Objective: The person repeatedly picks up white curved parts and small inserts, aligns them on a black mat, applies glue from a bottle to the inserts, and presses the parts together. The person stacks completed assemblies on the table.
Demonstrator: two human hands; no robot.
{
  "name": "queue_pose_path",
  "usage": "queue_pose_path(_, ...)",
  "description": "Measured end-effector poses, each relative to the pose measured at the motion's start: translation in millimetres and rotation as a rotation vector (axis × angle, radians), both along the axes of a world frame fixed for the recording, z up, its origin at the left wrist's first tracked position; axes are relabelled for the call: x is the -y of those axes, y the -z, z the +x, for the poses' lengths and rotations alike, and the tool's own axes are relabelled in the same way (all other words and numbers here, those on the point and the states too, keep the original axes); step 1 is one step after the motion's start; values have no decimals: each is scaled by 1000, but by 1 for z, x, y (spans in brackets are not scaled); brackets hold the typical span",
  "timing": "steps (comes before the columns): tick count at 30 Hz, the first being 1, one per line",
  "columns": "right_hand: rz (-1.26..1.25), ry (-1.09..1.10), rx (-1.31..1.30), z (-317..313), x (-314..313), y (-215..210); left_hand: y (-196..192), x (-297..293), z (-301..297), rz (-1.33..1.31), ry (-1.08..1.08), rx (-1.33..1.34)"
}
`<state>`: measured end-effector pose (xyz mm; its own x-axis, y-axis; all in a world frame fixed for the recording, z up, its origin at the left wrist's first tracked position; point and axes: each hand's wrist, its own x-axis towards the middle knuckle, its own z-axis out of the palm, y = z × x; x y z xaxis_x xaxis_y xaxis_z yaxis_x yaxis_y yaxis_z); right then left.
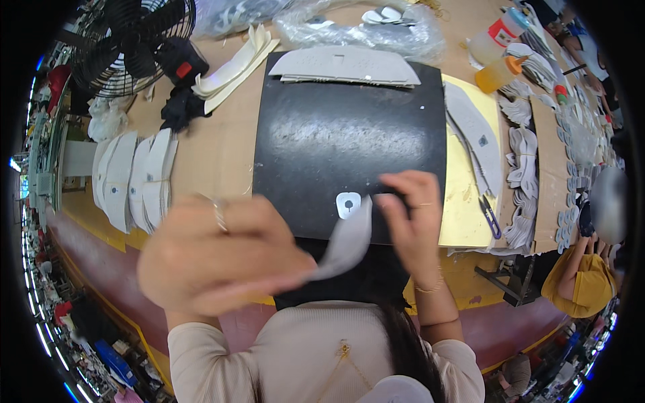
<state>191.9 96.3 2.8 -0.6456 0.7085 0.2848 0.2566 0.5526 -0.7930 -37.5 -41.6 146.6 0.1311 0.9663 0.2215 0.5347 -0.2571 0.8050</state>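
A: Workshop, long wooden tabletop (215,154), yellow sheet under a black mat (336,134) right in front of you. Fan (131,40) far left, glue bottles (497,67) far right, stacks of grey cut pieces (131,178) on your left and more along the right edge.

B: What's in hand?

A: One grey strip (348,238) with a small white tab at its top end. It hangs over the near edge of the black mat, between your two hands. Long axis runs from lower left to upper right — low end at your left hand (215,258), tab end up by your right hand (413,215).

B: Fingers?

A: Left fingers look pressed together on the strip's lower end, pinching it, though that hand is blurred, so take that loosely. Right fingers are curled down with tips just beside the tab end, touching or nearly so — you can't call it a firm pinch from this view.

B: Which hand is nearer?

A: Left has the strip; right is nearer the tab. The tab lies just to the left of your right fingertips, over the mat edge.

B: Anything else close?

A: Snips (489,215) on the yellow sheet to your right, well apart. Another person in a yellow top (581,279) sits at the right, not at your piece.
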Motion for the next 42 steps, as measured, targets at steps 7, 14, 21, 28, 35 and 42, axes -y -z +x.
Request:
queue_pose_path(7,-763,-640,181,50,-13,-34,82,4,44,-437,-192,591)
queue_pose_path(14,-811,-231,264,50,-13,-26,131,29,54,-625,-503,844)
queue_pose_path(21,-608,-237,351,49,-11,-21,120,25,51,-614,-491,536)
queue_pose_path(28,-615,-180,143,60,-21,-28,117,17,44,-526,-260,411)
queue_pose_path(35,-463,102,-5,44,-62,-18,121,-31,46,89,-858,309)
queue_pose_path(42,431,152,394,38,-115,-57,136,-21,72,-223,-548,-334)
